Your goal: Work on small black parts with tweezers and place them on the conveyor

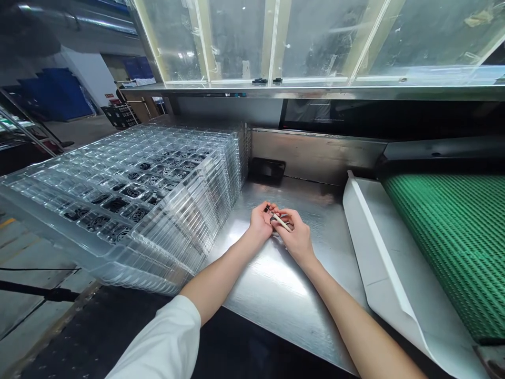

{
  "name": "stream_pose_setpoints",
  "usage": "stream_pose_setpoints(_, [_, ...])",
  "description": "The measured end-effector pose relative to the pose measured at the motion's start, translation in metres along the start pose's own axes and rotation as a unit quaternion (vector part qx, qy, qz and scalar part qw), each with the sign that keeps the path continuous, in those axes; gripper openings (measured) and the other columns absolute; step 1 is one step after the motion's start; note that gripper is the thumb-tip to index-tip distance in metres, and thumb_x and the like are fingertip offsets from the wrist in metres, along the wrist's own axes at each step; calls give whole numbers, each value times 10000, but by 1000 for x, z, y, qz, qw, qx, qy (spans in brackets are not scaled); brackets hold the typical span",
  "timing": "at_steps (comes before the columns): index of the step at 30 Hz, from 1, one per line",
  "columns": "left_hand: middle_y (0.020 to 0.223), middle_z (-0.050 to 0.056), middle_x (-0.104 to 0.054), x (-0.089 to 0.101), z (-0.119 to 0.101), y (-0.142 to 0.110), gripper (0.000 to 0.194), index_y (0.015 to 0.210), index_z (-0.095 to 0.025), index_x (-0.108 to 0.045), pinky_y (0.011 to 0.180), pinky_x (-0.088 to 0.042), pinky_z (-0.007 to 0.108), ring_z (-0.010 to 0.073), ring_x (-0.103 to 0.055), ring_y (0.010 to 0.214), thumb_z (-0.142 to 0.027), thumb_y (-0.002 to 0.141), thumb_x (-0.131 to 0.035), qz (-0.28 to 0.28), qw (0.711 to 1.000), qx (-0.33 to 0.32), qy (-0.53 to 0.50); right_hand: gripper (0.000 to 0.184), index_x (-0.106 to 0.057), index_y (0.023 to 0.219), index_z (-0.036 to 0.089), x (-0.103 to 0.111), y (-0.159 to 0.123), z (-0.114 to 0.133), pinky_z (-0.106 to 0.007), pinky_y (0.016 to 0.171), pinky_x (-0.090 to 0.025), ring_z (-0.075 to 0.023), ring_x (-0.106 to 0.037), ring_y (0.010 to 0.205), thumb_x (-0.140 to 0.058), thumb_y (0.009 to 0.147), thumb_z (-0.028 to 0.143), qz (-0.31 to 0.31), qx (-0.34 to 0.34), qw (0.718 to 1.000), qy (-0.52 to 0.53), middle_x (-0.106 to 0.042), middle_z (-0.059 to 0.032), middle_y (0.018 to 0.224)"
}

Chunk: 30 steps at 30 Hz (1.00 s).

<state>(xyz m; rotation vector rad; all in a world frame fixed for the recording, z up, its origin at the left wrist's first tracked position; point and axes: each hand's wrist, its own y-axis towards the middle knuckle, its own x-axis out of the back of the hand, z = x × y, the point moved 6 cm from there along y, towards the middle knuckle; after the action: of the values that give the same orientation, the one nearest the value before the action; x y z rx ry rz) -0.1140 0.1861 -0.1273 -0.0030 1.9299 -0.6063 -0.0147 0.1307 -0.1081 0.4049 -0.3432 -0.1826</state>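
Observation:
Both hands meet above the middle of the metal bench [272, 284]. My left hand [260, 223] is closed around a small black part [267, 209], mostly hidden by the fingers. In my right hand [295, 231] is a slim pale pen-like tool [282, 222], its upper end close to the left fingers. A dark ring-like piece [273, 217] shows between the hands; which hand bears it I cannot tell. To the left rises a stack of clear plastic trays [189, 210], with several round black parts [138, 215] in the top tray's pockets.
A green conveyor belt [445, 237] runs along the right, bordered by a white curved guard [371, 247]. At the back of the bench lies a dark flat object, perhaps a phone [267, 168]. Overhead hangs a clear-panelled cover [315, 42] with a metal edge.

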Motion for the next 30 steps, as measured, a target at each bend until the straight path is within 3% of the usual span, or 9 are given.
stream_pose_setpoints(6, [823, 71, -646, 6, -2, 6, 251, 735, -169, -483, 710, -569, 340, 199, -711, 788, -171, 983, -440, -3, 1000, -10, -5, 415, -647, 1159, 252, -1, 1, -2, -351, 791, -533, -239, -706, 859, -737, 803, 447, 8, -7, 1000, -11, -732, -37, 1010])
stream_pose_setpoints(9, [872, 107, -681, 3, -2, 3, 262, 735, -167, -488, 722, -591, 358, 214, -730, 805, -188, 990, -431, -2, 1000, 8, -5, 370, -674, 1146, 252, -3, 2, 0, -349, 799, -515, -231, -687, 866, -706, 822, 428, 24, 10, 999, -18, -730, -37, 1043])
stream_pose_setpoints(14, [905, 147, -701, -3, 0, -2, 221, 751, -165, -496, 796, -622, 389, 256, -751, 905, -131, 958, -427, 4, 1000, 3, -5, 196, -731, 968, 245, -5, 3, 6, -352, 831, -486, -236, -663, 912, -636, 873, 388, 52, 56, 997, -34, -737, -44, 1005])
stream_pose_setpoints(23, [934, 156, -695, -6, 2, -7, 183, 754, -173, -478, 772, -629, 387, 267, -747, 947, -110, 922, -444, 11, 1000, 9, 3, 217, -743, 958, 238, -4, 4, 7, -339, 814, -488, -231, -648, 872, -633, 909, 419, 55, 54, 997, -24, -723, -46, 963])
stream_pose_setpoints(30, [959, 163, -690, -12, 8, -12, 191, 794, -158, -531, 735, -619, 381, 251, -732, 912, -121, 949, -424, 46, 998, 23, 20, 276, -723, 901, 230, 5, 2, 10, -320, 766, -470, -213, -637, 795, -575, 966, 454, -5, 60, 998, -37, -714, -37, 872])
